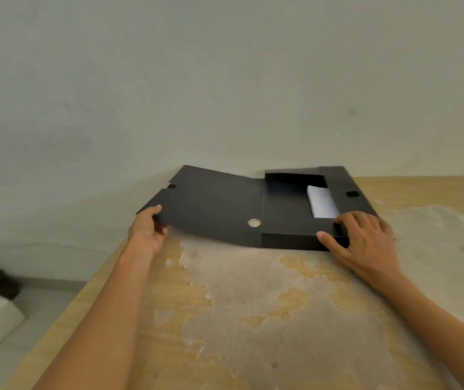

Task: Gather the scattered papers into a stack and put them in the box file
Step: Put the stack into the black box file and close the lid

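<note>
Worn and patchy, the wooden tabletop (pixel 253 305) fills the near part of the view, its veneer peeled to a pale grey across the middle, and no loose sheets lie on it. Farther in, the left hand (pixel 147 228) pinches the near left edge of the lid (pixel 211 204), thumb on top and fingers curled beneath, so that edge stands lifted off the tabletop. To the right, the right hand (pixel 365 237) rests spread on the near right corner of the box file (pixel 289 237), thumb along its front wall and fingers over the rim, pinning it in place. Beyond the hands, the box file lies open against a plain pale wall (pixel 225 80), and the papers (pixel 322 201) sit inside its tray, showing as a white stack toward the right side.

Judging by this, gathering and loading are done, and the step in hand is closing. The next move calls for swinging the lid rightward over the tray while the right hand steadies the base and then slides clear, so the flap on the far right can fasten without catching the papers.
</note>
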### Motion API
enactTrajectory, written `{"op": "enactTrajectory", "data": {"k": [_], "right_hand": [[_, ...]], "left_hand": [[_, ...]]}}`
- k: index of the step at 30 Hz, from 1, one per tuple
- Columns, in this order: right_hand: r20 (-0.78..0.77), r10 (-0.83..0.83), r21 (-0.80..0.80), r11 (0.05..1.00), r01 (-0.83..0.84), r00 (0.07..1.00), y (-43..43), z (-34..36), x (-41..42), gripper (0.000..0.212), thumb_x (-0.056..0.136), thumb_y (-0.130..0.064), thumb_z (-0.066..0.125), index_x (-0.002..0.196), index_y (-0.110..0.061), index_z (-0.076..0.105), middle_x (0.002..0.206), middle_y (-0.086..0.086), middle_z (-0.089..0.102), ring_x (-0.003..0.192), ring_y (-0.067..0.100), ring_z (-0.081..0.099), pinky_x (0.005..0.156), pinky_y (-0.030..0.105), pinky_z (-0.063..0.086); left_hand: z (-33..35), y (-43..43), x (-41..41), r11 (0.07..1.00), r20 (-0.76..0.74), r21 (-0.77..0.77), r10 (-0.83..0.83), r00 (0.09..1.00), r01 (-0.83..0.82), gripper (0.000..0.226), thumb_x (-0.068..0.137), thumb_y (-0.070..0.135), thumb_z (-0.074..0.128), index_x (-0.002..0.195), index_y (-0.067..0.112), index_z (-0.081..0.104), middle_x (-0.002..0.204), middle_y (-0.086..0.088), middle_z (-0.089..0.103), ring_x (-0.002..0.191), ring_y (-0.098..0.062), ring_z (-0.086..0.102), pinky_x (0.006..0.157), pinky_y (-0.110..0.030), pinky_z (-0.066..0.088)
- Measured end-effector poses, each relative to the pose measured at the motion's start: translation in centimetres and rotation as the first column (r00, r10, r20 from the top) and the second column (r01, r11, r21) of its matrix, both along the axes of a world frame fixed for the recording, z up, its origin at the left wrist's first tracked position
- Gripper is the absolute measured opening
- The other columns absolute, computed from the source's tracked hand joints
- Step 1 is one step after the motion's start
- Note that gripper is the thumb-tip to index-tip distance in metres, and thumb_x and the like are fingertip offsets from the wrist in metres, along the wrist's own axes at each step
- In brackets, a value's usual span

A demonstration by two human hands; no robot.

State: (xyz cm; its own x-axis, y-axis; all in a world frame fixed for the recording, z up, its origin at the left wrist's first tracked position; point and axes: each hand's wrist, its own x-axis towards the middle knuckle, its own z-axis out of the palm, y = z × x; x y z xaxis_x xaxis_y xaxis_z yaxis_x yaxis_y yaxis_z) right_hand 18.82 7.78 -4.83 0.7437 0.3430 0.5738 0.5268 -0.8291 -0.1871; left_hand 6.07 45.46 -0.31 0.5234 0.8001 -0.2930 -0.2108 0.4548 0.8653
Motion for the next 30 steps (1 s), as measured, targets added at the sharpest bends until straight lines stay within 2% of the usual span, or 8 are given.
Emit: {"op": "enactTrajectory", "data": {"k": [4,8,11,14,16,19,26,30], "right_hand": [[-0.027,0.011,-0.02,1.0,-0.011,1.0,-0.3,0.0,0.1,0.058,0.079,-0.071,0.034,0.095,-0.021,0.058,0.101,0.002,0.06,0.1,0.025,0.057,0.097,0.046,0.037],[-0.03,-0.036,-0.108,0.994,0.033,0.999,-1.8,0.0,0.4,0.069,0.077,-0.075,0.029,0.109,-0.02,0.058,0.124,0.008,0.054,0.125,0.028,0.046,0.111,0.051,0.018],[-0.156,-0.111,-0.098,0.99,0.097,0.981,-3.7,0.4,0.7,0.078,0.072,-0.083,0.028,0.117,-0.022,0.049,0.131,0.007,0.048,0.123,0.028,0.045,0.108,0.049,0.027],[-0.376,0.057,0.122,0.992,-0.012,0.925,-5.2,0.8,0.6,0.076,0.077,-0.073,0.047,0.129,-0.019,0.038,0.136,0.006,0.043,0.116,0.025,0.05,0.095,0.039,0.046],[-0.446,0.17,0.203,0.975,-0.086,0.879,-6.0,1.0,0.4,0.081,0.081,-0.057,0.059,0.142,-0.015,0.027,0.146,0.006,0.036,0.126,0.024,0.046,0.1,0.036,0.044],[-0.496,0.239,0.284,0.953,-0.105,0.834,-7.0,1.3,0.0,0.087,0.084,-0.048,0.061,0.149,-0.018,0.012,0.15,0.005,0.038,0.131,0.024,0.045,0.105,0.037,0.041],[-0.56,0.278,0.362,0.929,-0.071,0.78,-9.0,1.9,0.6,0.059,0.09,-0.04,0.056,0.14,-0.016,0.035,0.138,0.006,0.054,0.12,0.023,0.055,0.095,0.033,0.045],[-0.562,0.315,0.396,0.914,-0.087,0.765,-9.6,1.1,0.8,0.068,0.087,-0.037,0.062,0.143,-0.015,0.031,0.143,0.008,0.049,0.128,0.023,0.049,0.102,0.033,0.041]], "left_hand": [[2.0,-4.9,1.8,0.982,0.214,0.064,0.162,0.963,-0.179,0.011,0.084,0.001,0.06,0.086,0.011,0.062,0.082,-0.002,0.063,0.078,-0.017,0.061,0.065,-0.033,0.053],[5.4,-9.1,3.6,0.915,0.29,0.343,0.109,0.951,-0.21,0.012,0.081,0.002,0.061,0.086,0.011,0.067,0.08,0.003,0.066,0.074,-0.01,0.061,0.068,-0.028,0.051],[7.3,-12.3,4.3,0.809,0.275,0.564,0.004,0.962,-0.164,0.009,0.083,0.005,0.062,0.089,0.009,0.068,0.074,0.006,0.064,0.062,0.001,0.057,0.061,-0.02,0.047],[8.2,-15.5,5.3,0.684,0.199,0.726,-0.109,0.974,-0.071,0.017,0.083,0.008,0.064,0.099,0.01,0.071,0.086,0.005,0.071,0.072,0.001,0.064,0.068,-0.016,0.051],[8.3,-17.8,6.0,0.601,0.135,0.799,-0.173,0.976,-0.004,0.024,0.082,0.011,0.066,0.106,0.013,0.07,0.097,0.002,0.073,0.087,-0.007,0.068,0.078,-0.02,0.053],[7.8,-21.8,6.9,0.426,0.013,0.9,-0.238,0.971,0.092,0.026,0.083,0.015,0.067,0.11,0.018,0.068,0.097,0.009,0.07,0.088,-0.001,0.065,0.073,-0.012,0.053],[4.0,-27.3,9.6,0.036,-0.324,0.938,-0.265,0.908,0.345,0.025,0.083,0.027,0.069,0.107,0.022,0.07,0.103,0.01,0.069,0.096,-0.004,0.061,0.08,-0.019,0.05],[1.5,-29.1,10.4,-0.149,-0.464,0.885,-0.218,0.859,0.44,0.028,0.082,0.032,0.069,0.108,0.02,0.07,0.109,0.006,0.068,0.106,-0.008,0.055,0.092,-0.025,0.045]]}}
